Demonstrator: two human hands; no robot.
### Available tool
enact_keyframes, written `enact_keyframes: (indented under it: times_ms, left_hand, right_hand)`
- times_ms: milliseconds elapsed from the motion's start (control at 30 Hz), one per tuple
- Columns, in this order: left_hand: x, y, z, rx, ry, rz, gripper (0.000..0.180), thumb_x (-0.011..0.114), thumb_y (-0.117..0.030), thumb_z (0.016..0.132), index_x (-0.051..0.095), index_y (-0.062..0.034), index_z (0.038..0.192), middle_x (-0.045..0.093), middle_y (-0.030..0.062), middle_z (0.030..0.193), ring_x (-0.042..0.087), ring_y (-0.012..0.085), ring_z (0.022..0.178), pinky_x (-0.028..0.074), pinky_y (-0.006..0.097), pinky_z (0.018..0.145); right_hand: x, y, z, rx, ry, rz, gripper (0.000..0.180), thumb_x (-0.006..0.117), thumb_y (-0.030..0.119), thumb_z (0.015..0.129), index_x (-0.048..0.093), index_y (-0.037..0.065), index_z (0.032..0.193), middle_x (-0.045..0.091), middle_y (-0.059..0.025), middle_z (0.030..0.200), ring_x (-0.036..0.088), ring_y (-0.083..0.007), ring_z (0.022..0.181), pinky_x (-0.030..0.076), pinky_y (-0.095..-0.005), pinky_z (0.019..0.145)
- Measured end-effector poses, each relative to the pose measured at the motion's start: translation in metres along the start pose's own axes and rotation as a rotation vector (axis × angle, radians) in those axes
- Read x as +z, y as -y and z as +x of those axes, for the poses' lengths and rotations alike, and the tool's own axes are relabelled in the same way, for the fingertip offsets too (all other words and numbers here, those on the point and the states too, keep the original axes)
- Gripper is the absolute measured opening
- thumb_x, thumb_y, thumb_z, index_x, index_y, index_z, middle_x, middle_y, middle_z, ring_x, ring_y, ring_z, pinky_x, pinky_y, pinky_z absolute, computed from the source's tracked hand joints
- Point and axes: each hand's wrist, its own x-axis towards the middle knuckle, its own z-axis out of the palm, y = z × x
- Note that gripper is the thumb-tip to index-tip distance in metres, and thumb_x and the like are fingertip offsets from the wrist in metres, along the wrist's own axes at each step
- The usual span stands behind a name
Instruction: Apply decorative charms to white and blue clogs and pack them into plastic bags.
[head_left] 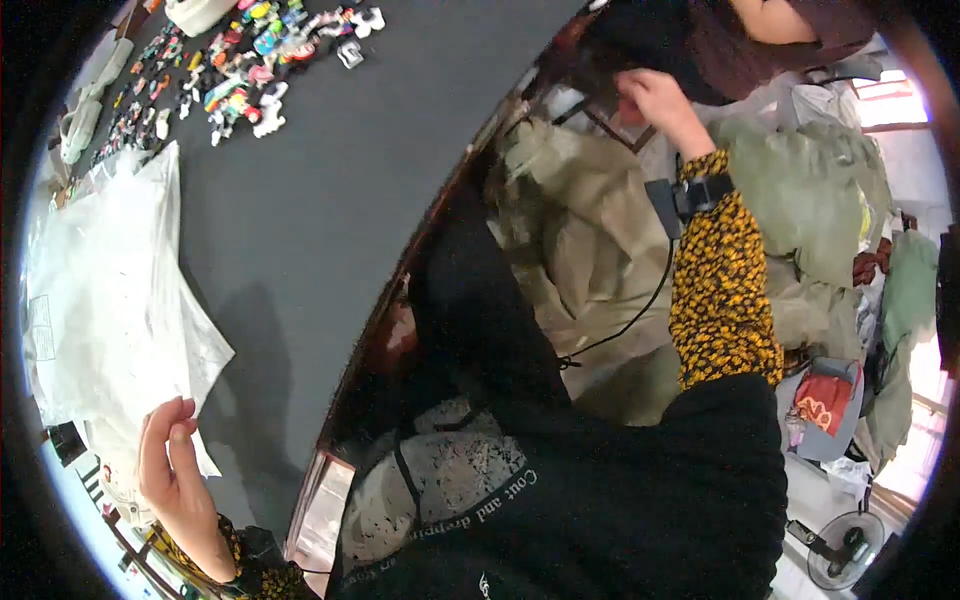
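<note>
My left hand [178,480] is at the lower left, beside the near end of a stack of clear and white plastic bags [110,290] on the dark table. Its fingers are extended and loosely curved, with nothing visible in them; whether they touch the bags I cannot tell. Off the table's edge, my right hand [662,108] reaches out at the upper right, fingers loosely bent and apart, and no object shows in it. Dark clothing of another person and some thin dark bars are close to its fingertips.
Many small colourful pieces [250,85] lie scattered at the table's far left, near a white container [198,14]. The dark tabletop [340,170] ends in a worn edge slanting across the view. Large greenish sacks [590,220] fill the right side; a small fan [846,550] stands lower right.
</note>
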Motion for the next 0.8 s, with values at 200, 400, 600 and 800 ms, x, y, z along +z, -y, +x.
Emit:
enact_keyframes:
  times_ms: [200, 400, 600, 800]
  left_hand:
    - [0.039, -0.004, -0.009, -0.002, 0.097, -0.006, 0.022, 0.046, -0.002, 0.092, 0.060, 0.0073, 0.106, 0.061, 0.0159, 0.107, 0.058, 0.0209, 0.097, 0.046, 0.030, 0.084]
    - [0.089, -0.023, -0.008, 0.247, 0.080, 0.251, 0.032, 0.048, -0.009, 0.091, 0.053, 0.0034, 0.120, 0.053, 0.0183, 0.127, 0.048, 0.0323, 0.119, 0.033, 0.042, 0.103]
    - [0.111, -0.032, -0.012, 0.320, 0.131, 0.552, 0.045, 0.043, -0.021, 0.094, 0.041, 0.0016, 0.133, 0.037, 0.0195, 0.141, 0.036, 0.0363, 0.128, 0.028, 0.046, 0.105]
    - [0.117, -0.036, -0.013, 0.316, 0.098, 0.584, 0.048, 0.032, -0.027, 0.098, 0.038, 0.0059, 0.133, 0.036, 0.0257, 0.139, 0.036, 0.0404, 0.127, 0.028, 0.048, 0.104]
  right_hand:
    - [0.103, -0.156, -0.073, 0.248, 0.283, 0.162, 0.026, 0.054, 0.017, 0.089, 0.064, -0.001, 0.105, 0.062, -0.0066, 0.068, 0.058, -0.0130, 0.057, 0.047, -0.0280, 0.051]
    - [0.203, -0.250, -0.139, 0.203, 0.524, 0.176, 0.025, 0.054, 0.017, 0.090, 0.064, -0.001, 0.104, 0.062, -0.0074, 0.067, 0.059, -0.0138, 0.058, 0.047, -0.0299, 0.052]
    - [0.305, -0.302, -0.187, 0.236, 0.377, -0.059, 0.020, 0.052, 0.014, 0.089, 0.065, 0.000, 0.096, 0.066, -0.0136, 0.076, 0.064, -0.0269, 0.070, 0.050, -0.0386, 0.062]
    - [0.348, -0.319, -0.174, 0.132, 0.262, -0.155, 0.019, 0.054, 0.013, 0.084, 0.065, 0.001, 0.093, 0.065, -0.0196, 0.092, 0.060, -0.0387, 0.083, 0.049, -0.0436, 0.072]
